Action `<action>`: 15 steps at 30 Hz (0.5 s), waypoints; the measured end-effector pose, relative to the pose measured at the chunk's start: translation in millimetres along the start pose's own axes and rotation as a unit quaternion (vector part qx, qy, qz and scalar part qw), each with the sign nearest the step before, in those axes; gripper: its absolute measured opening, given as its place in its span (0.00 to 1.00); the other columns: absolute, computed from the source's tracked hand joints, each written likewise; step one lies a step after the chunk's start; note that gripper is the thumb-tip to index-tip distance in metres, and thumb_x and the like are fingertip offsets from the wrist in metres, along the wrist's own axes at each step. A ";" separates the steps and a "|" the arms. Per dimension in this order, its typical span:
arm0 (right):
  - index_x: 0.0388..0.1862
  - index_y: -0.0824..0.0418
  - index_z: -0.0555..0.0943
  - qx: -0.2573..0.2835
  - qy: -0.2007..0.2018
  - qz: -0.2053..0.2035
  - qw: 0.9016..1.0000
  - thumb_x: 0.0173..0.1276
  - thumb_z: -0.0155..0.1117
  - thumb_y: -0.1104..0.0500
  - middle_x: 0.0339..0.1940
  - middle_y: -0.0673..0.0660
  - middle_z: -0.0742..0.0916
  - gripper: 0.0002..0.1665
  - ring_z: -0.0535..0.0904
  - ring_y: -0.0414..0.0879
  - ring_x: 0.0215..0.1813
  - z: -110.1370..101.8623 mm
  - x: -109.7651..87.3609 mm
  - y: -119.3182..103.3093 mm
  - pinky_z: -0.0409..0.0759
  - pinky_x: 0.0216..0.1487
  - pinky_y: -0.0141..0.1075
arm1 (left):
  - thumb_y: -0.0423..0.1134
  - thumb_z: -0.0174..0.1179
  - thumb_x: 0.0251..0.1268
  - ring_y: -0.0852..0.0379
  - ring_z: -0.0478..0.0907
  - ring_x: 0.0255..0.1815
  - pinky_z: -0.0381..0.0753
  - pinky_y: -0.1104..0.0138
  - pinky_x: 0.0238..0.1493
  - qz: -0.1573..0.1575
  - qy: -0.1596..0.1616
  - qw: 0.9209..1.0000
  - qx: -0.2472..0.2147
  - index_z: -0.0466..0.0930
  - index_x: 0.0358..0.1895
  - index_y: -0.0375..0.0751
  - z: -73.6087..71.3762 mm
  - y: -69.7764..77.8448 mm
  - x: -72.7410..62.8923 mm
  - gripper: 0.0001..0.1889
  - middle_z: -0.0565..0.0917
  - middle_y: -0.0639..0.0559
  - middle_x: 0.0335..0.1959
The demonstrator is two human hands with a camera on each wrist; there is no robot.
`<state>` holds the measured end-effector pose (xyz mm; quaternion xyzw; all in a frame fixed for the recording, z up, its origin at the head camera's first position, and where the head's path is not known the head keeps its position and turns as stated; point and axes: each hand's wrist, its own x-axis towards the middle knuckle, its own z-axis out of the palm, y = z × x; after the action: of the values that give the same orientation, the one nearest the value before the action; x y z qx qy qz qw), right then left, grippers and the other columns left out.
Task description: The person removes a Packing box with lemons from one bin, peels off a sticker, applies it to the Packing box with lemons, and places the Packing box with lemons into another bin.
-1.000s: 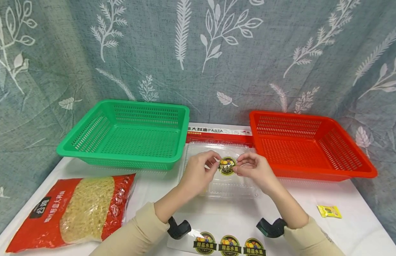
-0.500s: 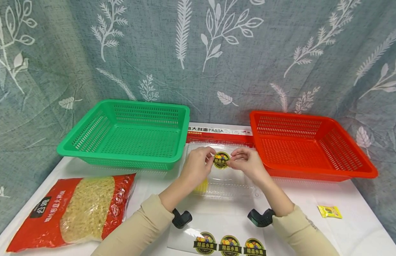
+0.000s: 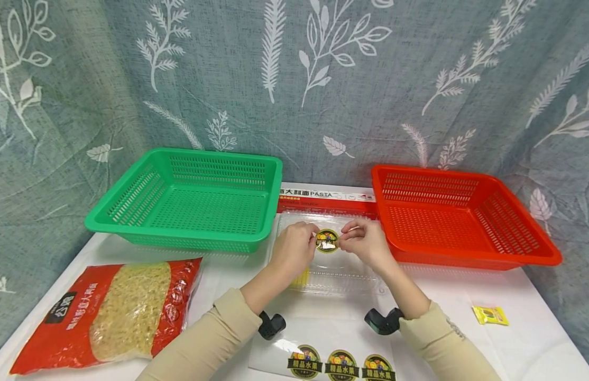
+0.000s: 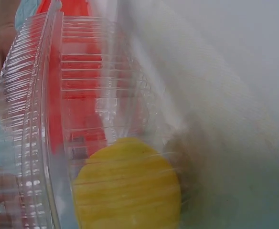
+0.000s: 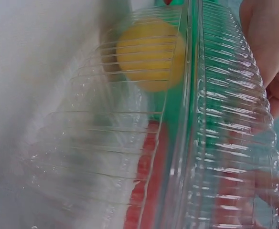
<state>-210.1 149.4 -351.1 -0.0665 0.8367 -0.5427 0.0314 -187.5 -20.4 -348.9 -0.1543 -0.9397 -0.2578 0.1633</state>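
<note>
A round black-and-gold fruit sticker (image 3: 327, 241) is stretched between my two hands over the lid of a clear plastic clamshell box (image 3: 344, 280). My left hand (image 3: 293, 247) pinches its left edge, while my right hand (image 3: 367, 244) pinches its right edge. Whether the sticker touches the lid I cannot tell. Through the box's ribbed wall a yellow round fruit (image 4: 127, 186) shows in the left wrist view; the same yellow fruit (image 5: 151, 55) appears in the right wrist view. In the head view my left hand and wrist partly cover it.
A sheet with several more stickers (image 3: 342, 365) lies at the front edge. A green basket (image 3: 180, 238) stands back left, a red basket (image 3: 466, 256) back right. A red pasta bag (image 3: 109, 317) lies left, a small yellow packet (image 3: 489, 315) right. A red-and-white pasta pack (image 3: 328, 200) lies behind the box.
Both hands have shifted slightly left and away from me with the sticker, mostly in the first half second. Its face has tilted, and the yellow fruit shows more clearly beside my left wrist.
</note>
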 end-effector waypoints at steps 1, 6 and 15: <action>0.34 0.73 0.75 -0.002 0.001 -0.001 1.000 0.52 0.66 0.72 0.28 0.64 0.85 0.11 0.82 0.46 0.28 0.0 -0.1 -0.4 0.81 0.30 0.33 | 0.28 0.61 0.53 0.55 0.77 0.27 0.76 0.67 0.27 0.000 -0.002 1.000 0.003 0.84 0.34 0.38 0.1 0.3 0.2 0.06 0.82 0.49 0.27; 0.33 0.72 0.78 -0.041 0.012 0.000 0.999 0.49 0.68 0.71 0.27 0.62 0.85 0.11 0.81 0.47 0.27 1.8 1.2 -2.4 0.80 0.29 0.33 | 0.30 0.61 0.54 0.55 0.77 0.29 0.76 0.68 0.26 -0.007 -0.028 0.999 0.023 0.84 0.35 0.39 -0.3 2.6 2.1 0.06 0.81 0.50 0.28; 0.32 0.65 0.85 -0.192 -0.006 -0.035 0.981 0.48 0.71 0.65 0.20 0.53 0.83 0.10 0.76 0.43 0.23 4.9 4.5 -8.7 0.75 0.25 0.30 | 0.39 0.66 0.51 0.54 0.76 0.32 0.75 0.66 0.28 -0.022 -0.063 0.997 0.036 0.84 0.38 0.38 -1.8 5.1 1.4 0.11 0.80 0.49 0.30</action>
<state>-213.2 140.9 -345.1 -0.1033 0.9225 -0.3720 0.0039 -186.5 -16.9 -344.7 -0.1437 -0.9600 -0.2166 0.1037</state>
